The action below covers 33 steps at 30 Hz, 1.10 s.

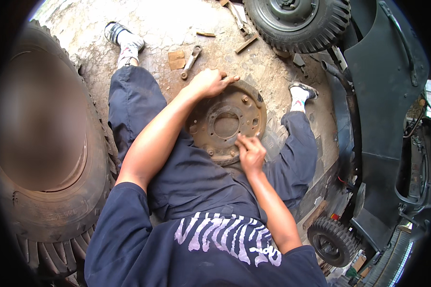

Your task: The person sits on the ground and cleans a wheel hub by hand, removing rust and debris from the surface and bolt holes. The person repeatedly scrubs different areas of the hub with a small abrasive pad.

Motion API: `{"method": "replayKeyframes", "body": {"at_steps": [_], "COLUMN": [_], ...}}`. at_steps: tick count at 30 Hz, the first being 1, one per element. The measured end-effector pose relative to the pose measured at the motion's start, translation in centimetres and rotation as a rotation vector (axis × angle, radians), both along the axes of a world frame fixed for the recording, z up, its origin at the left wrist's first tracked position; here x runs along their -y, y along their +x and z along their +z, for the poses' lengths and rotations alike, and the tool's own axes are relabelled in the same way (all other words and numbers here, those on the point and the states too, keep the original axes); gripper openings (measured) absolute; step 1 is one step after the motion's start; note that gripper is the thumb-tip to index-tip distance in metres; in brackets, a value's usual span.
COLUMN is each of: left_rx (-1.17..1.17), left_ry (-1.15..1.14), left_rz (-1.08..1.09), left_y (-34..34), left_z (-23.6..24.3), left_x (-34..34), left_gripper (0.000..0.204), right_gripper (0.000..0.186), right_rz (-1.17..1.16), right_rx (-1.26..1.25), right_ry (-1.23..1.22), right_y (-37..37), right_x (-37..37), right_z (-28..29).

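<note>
Between my spread legs a round, rusty brake backing plate (pixel 203 115) stands tilted toward me, with a large hole in its middle and several bolts and small holes around it. My left hand (pixel 211 84) is closed over its far rim, one finger stretched along the edge. Just right of the centre hole, my right hand (pixel 252 152) presses against the plate's face with its fingers pinched together. Whatever those fingers hold, if anything, is too small or hidden to make out.
Beyond the plate lie a metal rod with ringed ends (pixel 191 62), a brown square piece (pixel 176 60) and a short metal bar (pixel 246 43). A big tyre (pixel 57 215) stands close on my left. Right of me is a dark green vehicle (pixel 383 95) with a wheel (pixel 316 36).
</note>
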<state>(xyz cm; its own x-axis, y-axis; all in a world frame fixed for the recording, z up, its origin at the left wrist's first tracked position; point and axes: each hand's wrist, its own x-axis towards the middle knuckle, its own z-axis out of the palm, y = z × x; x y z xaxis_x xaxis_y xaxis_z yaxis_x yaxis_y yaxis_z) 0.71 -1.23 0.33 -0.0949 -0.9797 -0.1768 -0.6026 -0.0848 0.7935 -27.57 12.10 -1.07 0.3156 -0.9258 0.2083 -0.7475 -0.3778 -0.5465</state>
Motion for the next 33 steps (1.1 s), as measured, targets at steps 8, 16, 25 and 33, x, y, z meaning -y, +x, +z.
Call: {"method": "replayKeyframes", "body": {"at_steps": [8,16,25,33], "left_rx": [-0.019,0.035,0.028,0.01], "left_ry": [0.04,0.128,0.086,0.192], "left_rz": [0.014,-0.035,-0.096,-0.052], "left_y": [0.9,2.7,3.0,3.2], "left_z": [-1.4,0.4,1.3,-0.1], "left_x": [-0.7,-1.7,-2.1,-1.8], "left_gripper": [0.067,0.074,0.075,0.079], "right_gripper": [0.026,0.02,0.023,0.025], "right_rz": [-0.105,-0.024,0.32,0.369], "right_rx": [-0.065,-0.041,-0.009,-0.006], "right_ry": [-0.039,0.099,0.081,0.147], "right_y": [-0.1,1.8,4.0,4.8], "right_x": [3.3,1.0,-1.9,-0.9], "right_z": [1.3,2.2,0.5,1.2]}}
